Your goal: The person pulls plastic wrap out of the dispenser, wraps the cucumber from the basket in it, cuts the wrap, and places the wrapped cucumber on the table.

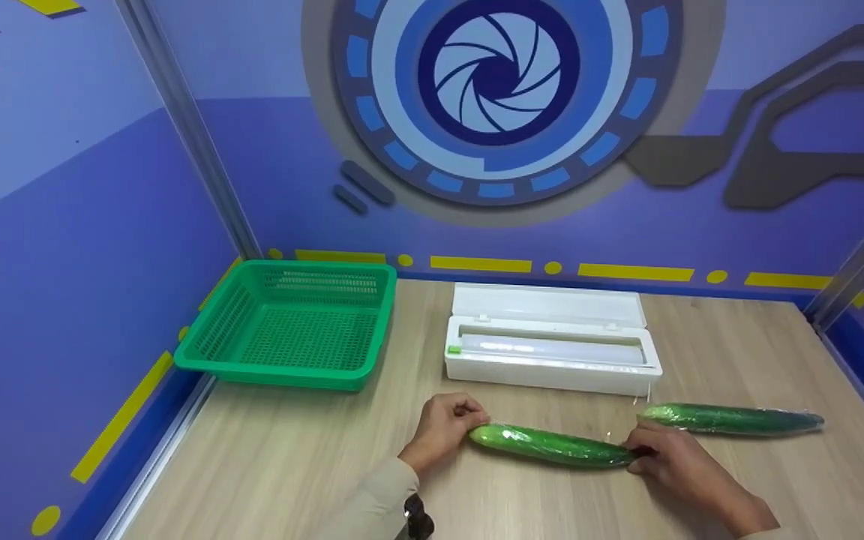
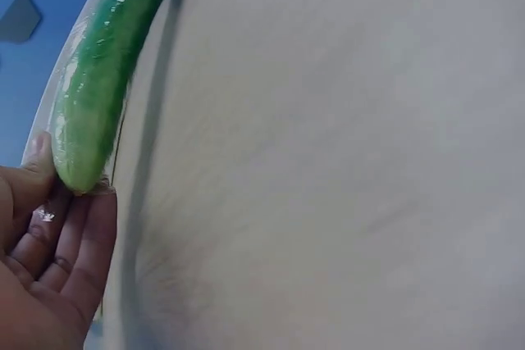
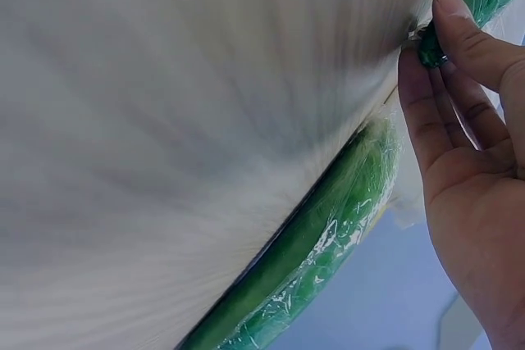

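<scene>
A film-wrapped cucumber (image 1: pixel 552 445) lies on the wooden table (image 1: pixel 289 465) near the front edge. My left hand (image 1: pixel 469 420) holds its left end, with the thumb (image 2: pixel 37 153) against the tip of the cucumber (image 2: pixel 98 88) and the fingers (image 2: pixel 82 243) curled under the loose film. My right hand (image 1: pixel 638 454) pinches the dark right tip (image 3: pixel 428 47) between thumb (image 3: pixel 467 26) and fingers. A second wrapped cucumber (image 1: pixel 732 418) lies just right of and beyond my right hand, and its wrapped length (image 3: pixel 328 243) runs below the palm in the right wrist view.
A white cling-film dispenser box (image 1: pixel 552 337) stands open behind the cucumbers. A green plastic basket (image 1: pixel 289 322) with nothing in it sits at the back left corner. Blue walls close the table in on the left, back and right.
</scene>
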Available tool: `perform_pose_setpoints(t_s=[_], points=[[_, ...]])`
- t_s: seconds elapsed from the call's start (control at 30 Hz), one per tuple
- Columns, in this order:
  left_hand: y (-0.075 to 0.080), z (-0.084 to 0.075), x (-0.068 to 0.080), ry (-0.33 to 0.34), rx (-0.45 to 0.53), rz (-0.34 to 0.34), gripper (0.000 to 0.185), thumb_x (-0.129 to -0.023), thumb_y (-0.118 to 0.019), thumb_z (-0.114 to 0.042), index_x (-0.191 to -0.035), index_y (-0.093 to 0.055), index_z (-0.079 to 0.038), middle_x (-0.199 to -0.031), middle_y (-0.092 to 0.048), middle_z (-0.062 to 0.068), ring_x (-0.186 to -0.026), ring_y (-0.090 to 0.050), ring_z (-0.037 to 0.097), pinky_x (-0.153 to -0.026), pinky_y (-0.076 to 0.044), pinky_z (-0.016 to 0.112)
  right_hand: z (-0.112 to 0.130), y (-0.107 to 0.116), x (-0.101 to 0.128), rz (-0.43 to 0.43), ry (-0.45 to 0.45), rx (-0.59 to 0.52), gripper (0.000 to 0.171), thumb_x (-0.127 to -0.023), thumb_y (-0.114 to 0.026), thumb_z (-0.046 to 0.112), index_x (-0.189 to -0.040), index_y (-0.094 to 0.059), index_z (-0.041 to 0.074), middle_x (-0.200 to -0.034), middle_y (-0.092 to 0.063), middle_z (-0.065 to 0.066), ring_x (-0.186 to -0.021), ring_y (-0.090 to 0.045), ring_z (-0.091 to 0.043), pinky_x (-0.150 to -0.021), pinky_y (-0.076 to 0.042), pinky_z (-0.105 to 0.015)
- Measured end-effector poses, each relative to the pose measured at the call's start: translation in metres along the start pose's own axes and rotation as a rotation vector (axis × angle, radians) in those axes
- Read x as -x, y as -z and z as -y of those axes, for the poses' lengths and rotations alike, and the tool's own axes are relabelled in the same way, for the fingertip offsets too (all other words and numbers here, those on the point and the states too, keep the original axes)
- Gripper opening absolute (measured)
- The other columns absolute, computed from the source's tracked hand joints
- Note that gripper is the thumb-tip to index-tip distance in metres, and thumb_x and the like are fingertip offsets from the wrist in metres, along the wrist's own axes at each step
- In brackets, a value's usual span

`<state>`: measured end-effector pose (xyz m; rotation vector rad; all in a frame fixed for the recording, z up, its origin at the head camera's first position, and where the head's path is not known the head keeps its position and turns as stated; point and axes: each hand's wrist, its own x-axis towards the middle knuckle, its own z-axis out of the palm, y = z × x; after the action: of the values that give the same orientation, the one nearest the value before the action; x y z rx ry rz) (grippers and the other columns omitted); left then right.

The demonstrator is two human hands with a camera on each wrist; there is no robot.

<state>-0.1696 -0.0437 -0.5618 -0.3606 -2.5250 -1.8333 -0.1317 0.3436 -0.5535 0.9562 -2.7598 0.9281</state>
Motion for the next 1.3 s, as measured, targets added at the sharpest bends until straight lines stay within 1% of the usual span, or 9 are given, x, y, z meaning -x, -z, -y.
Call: perform_pose_setpoints(t_s=[0.17, 0.27, 0.43, 0.53, 0.7, 0.9, 1.03, 1.17, 1.3], points=[[-0.002, -0.001, 0.002, 0.21, 0.196, -0.007, 0.005, -0.092, -0.079, 0.004, -0.089, -0.077, 0.001, -0.085, -0.077, 0.007, -0.073, -0.066, 0.007, -0.064, -0.052, 0.02, -0.002, -0.002, 0.0, -0.036, 0.04, -0.014, 0.029, -0.08, -0.089, 0.0, -0.094, -0.073, 0.02, -0.093, -0.063, 0.011, -0.082, -0.057, -0.004, -0.067, -0.051, -0.029], [-0.003, 0.001, 0.004, 0.252, 0.254, -0.016, 0.005, -0.093, -0.077, 0.005, -0.091, -0.076, 0.0, -0.088, -0.077, 0.009, -0.076, -0.069, 0.01, -0.066, -0.055, 0.022, -0.002, -0.002, -0.001, -0.032, 0.026, -0.023, 0.028, -0.081, -0.088, 0.001, -0.095, -0.074, 0.02, -0.093, -0.063, 0.01, -0.082, -0.057, -0.004, -0.067, -0.051, -0.029], [-0.002, 0.01, 0.007, 0.178, 0.23, -0.024, 0.011, -0.087, -0.083, 0.006, -0.092, -0.074, 0.001, -0.086, -0.075, 0.007, -0.078, -0.069, 0.012, -0.066, -0.054, 0.021, -0.002, -0.003, 0.001, -0.009, -0.018, -0.024, 0.029, -0.081, -0.089, 0.0, -0.094, -0.075, 0.021, -0.094, -0.063, 0.011, -0.083, -0.058, -0.004, -0.068, -0.052, -0.029], [0.001, 0.015, 0.006, 0.169, 0.246, -0.009, 0.014, -0.085, -0.085, 0.007, -0.091, -0.074, 0.002, -0.084, -0.074, 0.005, -0.077, -0.069, 0.012, -0.064, -0.055, 0.021, -0.001, -0.002, 0.001, 0.003, -0.044, -0.035, 0.029, -0.081, -0.088, -0.001, -0.094, -0.075, 0.022, -0.094, -0.062, 0.013, -0.084, -0.058, -0.003, -0.069, -0.053, -0.028], [0.005, 0.019, 0.004, 0.179, 0.298, 0.059, 0.005, -0.089, -0.081, 0.007, -0.089, -0.079, 0.002, -0.085, -0.077, 0.007, -0.077, -0.073, 0.013, -0.066, -0.061, 0.027, 0.0, 0.0, 0.0, 0.013, -0.064, -0.04, 0.027, -0.082, -0.087, 0.001, -0.095, -0.075, 0.023, -0.095, -0.063, 0.014, -0.084, -0.058, -0.003, -0.07, -0.053, -0.028], [0.006, 0.019, 0.002, 0.126, 0.232, 0.089, 0.005, -0.093, -0.077, 0.004, -0.095, -0.081, 0.002, -0.088, -0.077, 0.005, -0.077, -0.071, 0.011, -0.065, -0.06, 0.026, 0.0, 0.003, -0.001, 0.064, -0.136, -0.061, 0.023, -0.087, -0.086, 0.007, -0.098, -0.076, 0.024, -0.095, -0.062, 0.014, -0.084, -0.057, -0.004, -0.073, -0.052, -0.028], [0.002, 0.018, 0.004, 0.124, 0.207, 0.052, 0.005, -0.091, -0.079, 0.007, -0.093, -0.076, 0.003, -0.085, -0.074, 0.005, -0.072, -0.068, 0.011, -0.06, -0.059, 0.026, -0.001, 0.001, 0.001, 0.026, -0.074, -0.069, 0.024, -0.084, -0.088, 0.005, -0.096, -0.076, 0.022, -0.094, -0.062, 0.012, -0.083, -0.057, -0.005, -0.07, -0.052, -0.027], [-0.001, 0.016, 0.006, 0.094, 0.102, 0.03, 0.01, -0.09, -0.08, 0.005, -0.088, -0.074, -0.003, -0.083, -0.071, 0.001, -0.07, -0.065, 0.008, -0.059, -0.058, 0.025, -0.003, -0.003, 0.002, -0.044, 0.015, -0.066, 0.028, -0.078, -0.091, 0.001, -0.094, -0.076, 0.019, -0.092, -0.063, 0.01, -0.082, -0.057, -0.005, -0.068, -0.051, -0.026], [-0.003, 0.012, 0.008, -0.038, -0.126, 0.015, 0.011, -0.092, -0.08, -0.001, -0.09, -0.074, -0.01, -0.087, -0.07, -0.007, -0.078, -0.063, 0.004, -0.069, -0.056, 0.024, -0.005, -0.003, 0.002, -0.05, 0.011, -0.081, 0.03, -0.077, -0.09, -0.001, -0.095, -0.077, 0.018, -0.093, -0.064, 0.009, -0.084, -0.058, -0.005, -0.069, -0.052, -0.025]])
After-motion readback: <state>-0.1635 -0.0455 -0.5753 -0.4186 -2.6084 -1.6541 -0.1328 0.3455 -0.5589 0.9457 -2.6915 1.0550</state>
